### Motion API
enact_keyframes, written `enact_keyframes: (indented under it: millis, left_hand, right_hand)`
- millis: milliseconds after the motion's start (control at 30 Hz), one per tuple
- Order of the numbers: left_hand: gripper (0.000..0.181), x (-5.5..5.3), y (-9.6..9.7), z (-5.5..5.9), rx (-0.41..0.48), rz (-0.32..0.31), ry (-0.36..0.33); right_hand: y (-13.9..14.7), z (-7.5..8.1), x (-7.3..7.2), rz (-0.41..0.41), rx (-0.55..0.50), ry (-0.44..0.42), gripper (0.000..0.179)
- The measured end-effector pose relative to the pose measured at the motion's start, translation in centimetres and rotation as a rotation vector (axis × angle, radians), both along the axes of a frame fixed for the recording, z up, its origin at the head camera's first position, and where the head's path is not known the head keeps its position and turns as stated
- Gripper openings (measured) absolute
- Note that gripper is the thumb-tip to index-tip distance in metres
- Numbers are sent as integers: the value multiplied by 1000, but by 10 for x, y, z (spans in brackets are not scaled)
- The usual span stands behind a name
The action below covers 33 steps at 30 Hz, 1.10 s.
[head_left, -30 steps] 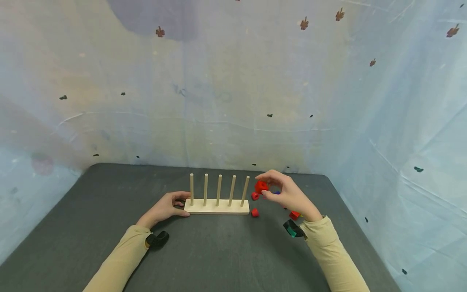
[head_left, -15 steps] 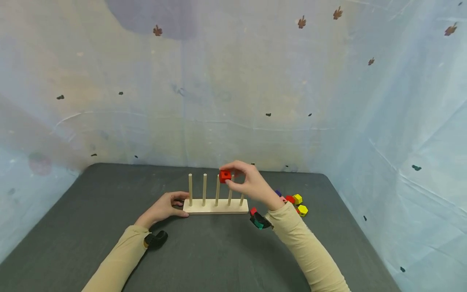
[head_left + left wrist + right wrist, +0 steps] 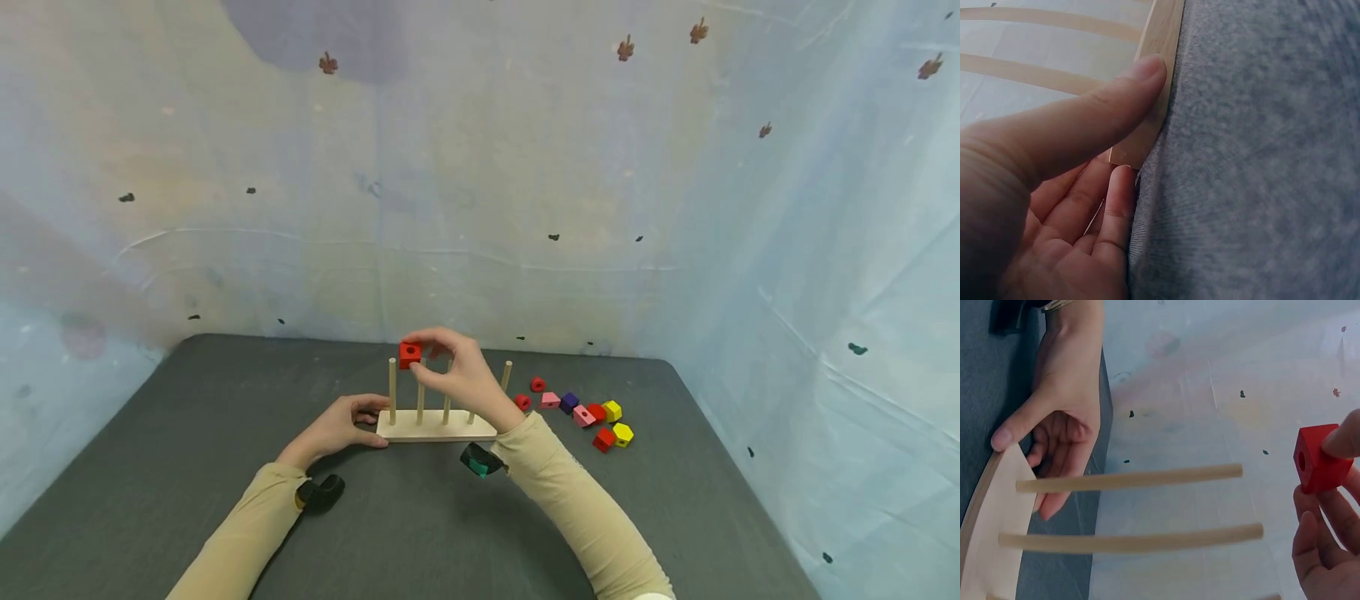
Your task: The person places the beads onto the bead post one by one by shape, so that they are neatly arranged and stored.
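Observation:
A wooden peg stand (image 3: 435, 427) with a row of upright pegs sits on the dark table. At its left end my left hand (image 3: 341, 429) holds the base, thumb along the front edge (image 3: 1138, 112) and the other fingers behind. My right hand (image 3: 461, 375) pinches a red cube bead (image 3: 410, 354) between thumb and fingers. The bead is held up near the tops of the two leftmost pegs, apart from them. In the right wrist view, the hole of the red bead (image 3: 1319, 459) faces the pegs (image 3: 1129, 481). My right hand and forearm partly cover the right-hand pegs.
Right of the stand lie several loose beads: small red ones (image 3: 537, 384), pink ones (image 3: 583, 416), a dark purple one (image 3: 569, 402), yellow ones (image 3: 622, 434) and a red block (image 3: 603, 440). A pale printed sheet (image 3: 450, 167) hangs behind the table (image 3: 420, 533).
My right hand has carried the red cube bead leftward from beside the loose beads, across the pegs to the stand's left end. My left hand stays on the base.

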<state>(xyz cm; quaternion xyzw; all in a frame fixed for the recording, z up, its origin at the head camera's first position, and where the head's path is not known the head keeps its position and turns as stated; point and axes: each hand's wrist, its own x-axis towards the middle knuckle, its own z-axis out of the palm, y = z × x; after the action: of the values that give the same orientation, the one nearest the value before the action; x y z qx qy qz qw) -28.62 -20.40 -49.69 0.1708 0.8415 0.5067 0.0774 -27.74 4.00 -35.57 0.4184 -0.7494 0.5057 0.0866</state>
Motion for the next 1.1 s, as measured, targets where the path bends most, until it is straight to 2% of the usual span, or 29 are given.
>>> enact_keyframes:
  millis: [100,167,267,367,633,933,1100]
  left_hand:
    - [75,1,-1,0,7,-1,-4]
    - [75,2,-2,0,12,-4,-9]
    - [75,2,-2,0,21,-11,-13]
    - [74,3,-3,0,27,-15,-13]
    - [73,3,-5,-2,24,-17,-6]
    - [71,-3,-5,-5,40,-35,7]
    - [71,-2,-4,-3,27,-48,20]
  right_hand:
    - [-7,7,6,18,-7,-29,33]
    - [-12,5,5,17,-16,-43,33]
    - [-19,1,5,6,-15,-48,33]
    - [-25,-13,-3,-1,-12,-39,33]
    - [-34,-23,-4,-25,17,-18,32]
    - [-35,-20,-4,-30,5,-37,33]
    - [-34,-2,13,-7,-18,-65,33]
